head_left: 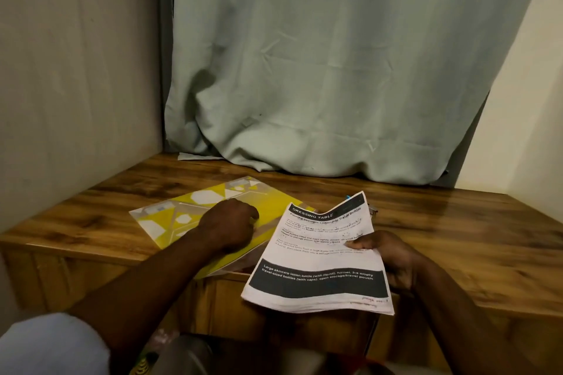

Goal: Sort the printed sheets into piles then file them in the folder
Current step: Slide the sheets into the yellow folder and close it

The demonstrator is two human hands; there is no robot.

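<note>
a yellow patterned folder [170, 218] is lying flat and closed on the left of the wooden worktop [441, 237], its long axis running diagonally from near left to far right and its near corner hanging past the front edge. it is being held down by the left hand [227, 224], whose fingers [251, 216] are being kept curled against the cover; whether the cover's edge is being pinched cannot be told. just to the right, a stack of printed sheets [316, 256] is being held in the air above the worktop's front edge, print side up. its long axis is pointing away from the person and leaning slightly right, with the dark headline band at the far end overlapping the folder's right corner in view. the stack is being gripped at its right edge by the right hand [393, 259], thumb [362, 243] on top and the other fingers hidden beneath. the paper is judged light, thin and floppy, and it is already bowing. it is likely best taken at mid-edge with support underneath, since loose sheets may fan out or slip. the folder is looking stiffer and glossy, so likely slick.
</note>
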